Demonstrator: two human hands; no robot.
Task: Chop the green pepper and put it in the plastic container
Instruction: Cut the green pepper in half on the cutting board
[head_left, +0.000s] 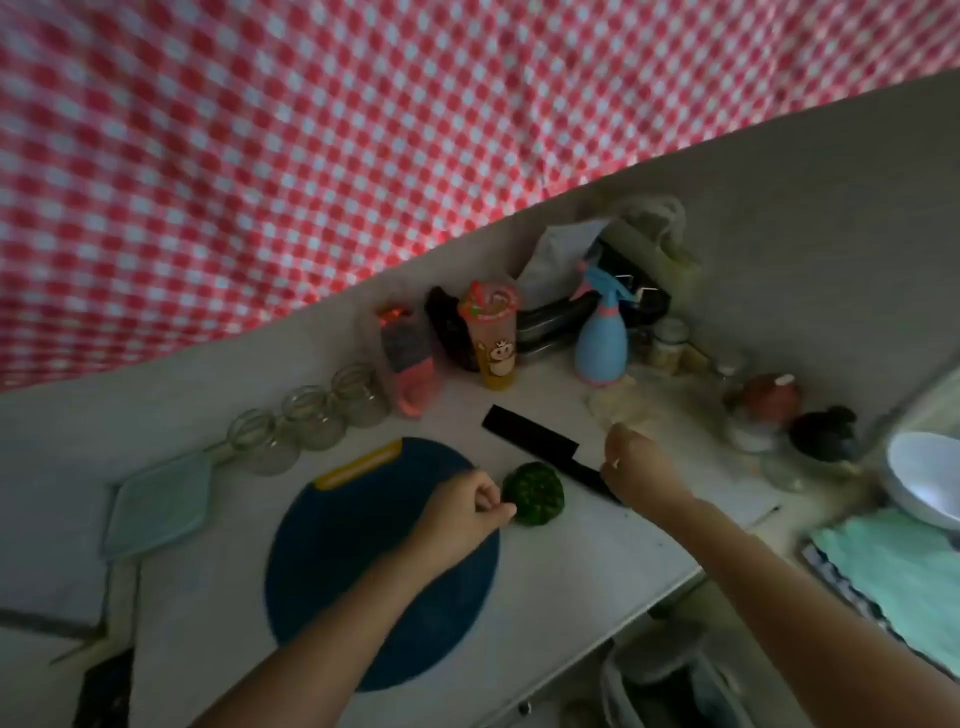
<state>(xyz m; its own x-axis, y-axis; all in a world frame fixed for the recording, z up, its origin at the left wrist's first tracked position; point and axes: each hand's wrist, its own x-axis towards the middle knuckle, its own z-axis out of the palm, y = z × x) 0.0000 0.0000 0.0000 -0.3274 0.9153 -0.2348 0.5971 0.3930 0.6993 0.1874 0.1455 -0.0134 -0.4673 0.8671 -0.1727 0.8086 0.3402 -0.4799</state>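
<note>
Bare forearms reached up from the bottom edge over a pale countertop (597, 561). The left hand (470, 512), fingers curled, pinched the green pepper (535, 493), which lay mid-frame just right of a round blue cutting board (363, 561). The right hand (641, 467) curled over the handle of a black knife (530, 434); I could not tell whether it gripped. Red-checked cloth (311, 130) filled the top. Lettering on a cartoon-printed tube (491, 338) was blurred beyond reading.

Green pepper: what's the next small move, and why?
Probably draw the green pepper left onto the blue cutting board. It sits on the counter just off the board's right edge, uncut, with the left hand at its left side. The right hand is over the black knife at its handle; both grips are too blurred to confirm.
</note>
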